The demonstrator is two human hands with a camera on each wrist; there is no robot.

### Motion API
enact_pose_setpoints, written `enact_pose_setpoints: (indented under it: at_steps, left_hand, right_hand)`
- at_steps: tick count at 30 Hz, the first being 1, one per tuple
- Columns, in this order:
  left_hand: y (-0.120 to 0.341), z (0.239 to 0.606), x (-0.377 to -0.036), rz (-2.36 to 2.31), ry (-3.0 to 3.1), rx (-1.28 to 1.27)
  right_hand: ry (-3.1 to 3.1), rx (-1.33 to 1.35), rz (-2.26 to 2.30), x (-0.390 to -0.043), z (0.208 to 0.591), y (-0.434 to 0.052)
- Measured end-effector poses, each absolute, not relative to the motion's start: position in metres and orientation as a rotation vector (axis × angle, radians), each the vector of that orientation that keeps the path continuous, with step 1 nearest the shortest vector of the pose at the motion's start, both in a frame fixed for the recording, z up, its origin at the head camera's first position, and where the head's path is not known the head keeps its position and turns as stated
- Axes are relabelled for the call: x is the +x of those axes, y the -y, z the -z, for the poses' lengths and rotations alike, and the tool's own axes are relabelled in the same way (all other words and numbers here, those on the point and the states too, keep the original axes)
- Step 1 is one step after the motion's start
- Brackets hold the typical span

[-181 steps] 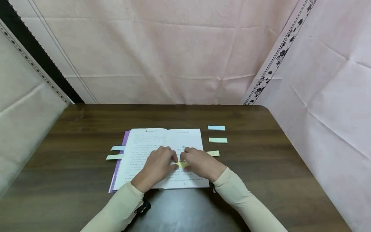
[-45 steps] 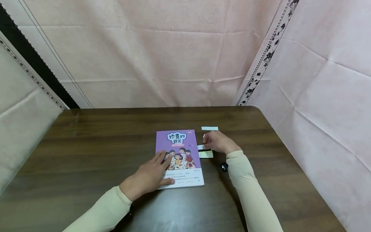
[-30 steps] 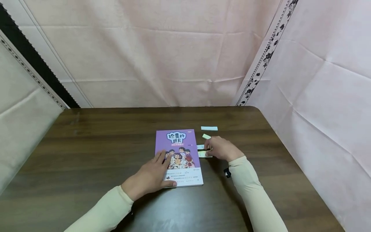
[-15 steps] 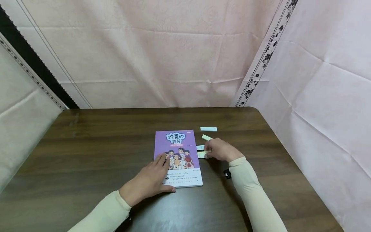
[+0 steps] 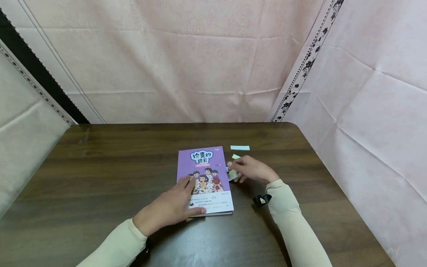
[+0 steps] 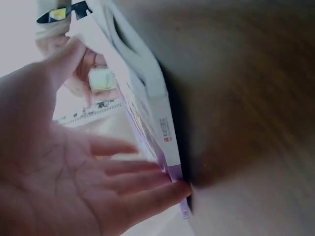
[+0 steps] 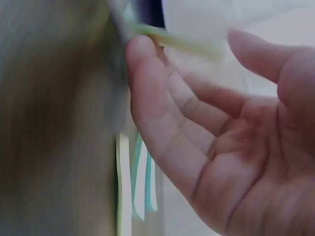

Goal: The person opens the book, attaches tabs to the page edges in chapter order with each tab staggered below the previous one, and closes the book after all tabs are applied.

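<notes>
Fingers of my right hand [image 5: 251, 170] pinching green sticky tab [image 5: 232, 174], held just off right edge of purple book [image 5: 205, 178], long axis pointing toward pages. Left hand [image 5: 170, 207] flat on cover, relaxed, pinning book. Spare blue tab [image 5: 240, 147] farther back on table [image 5: 100, 167].

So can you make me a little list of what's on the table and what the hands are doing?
Book: closed purple paperback book with a cartoon cover, lying flat on the dark brown wooden table
Left hand: flat on the book's lower cover, fingers straight
Right hand: at the book's right edge, fingertips on a pale green sticky tab
Loose notes: light blue sticky note strip and a small green sticky note, on the table beyond the right hand
Backdrop: pink cloth
</notes>
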State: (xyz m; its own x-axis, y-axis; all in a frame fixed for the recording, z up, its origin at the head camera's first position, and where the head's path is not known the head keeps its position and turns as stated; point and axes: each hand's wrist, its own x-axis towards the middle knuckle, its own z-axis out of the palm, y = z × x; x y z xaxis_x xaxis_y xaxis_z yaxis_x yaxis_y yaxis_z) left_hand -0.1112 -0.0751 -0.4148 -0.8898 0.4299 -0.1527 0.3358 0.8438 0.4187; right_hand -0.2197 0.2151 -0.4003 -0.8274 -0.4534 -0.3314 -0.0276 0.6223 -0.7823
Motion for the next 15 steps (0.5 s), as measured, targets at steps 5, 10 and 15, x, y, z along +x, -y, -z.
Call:
enact_pose_setpoints:
  at_steps: [5,10,15]
  left_hand:
    - [0.085,0.411,-0.119,-0.875,-2.765,0.399]
    - [0.093,0.409,-0.124,-1.024,-2.754,0.351]
    - [0.096,0.41,-0.126,-1.071,-2.731,0.322]
  right_hand:
    - [-2.167,-0.203,1.337,-0.217,0.399,-0.208]
    - [-2.302,-0.198,1.211,-0.213,0.402,-0.202]
    - [-2.573,-0.263,0.924,-0.207,0.402,-0.188]
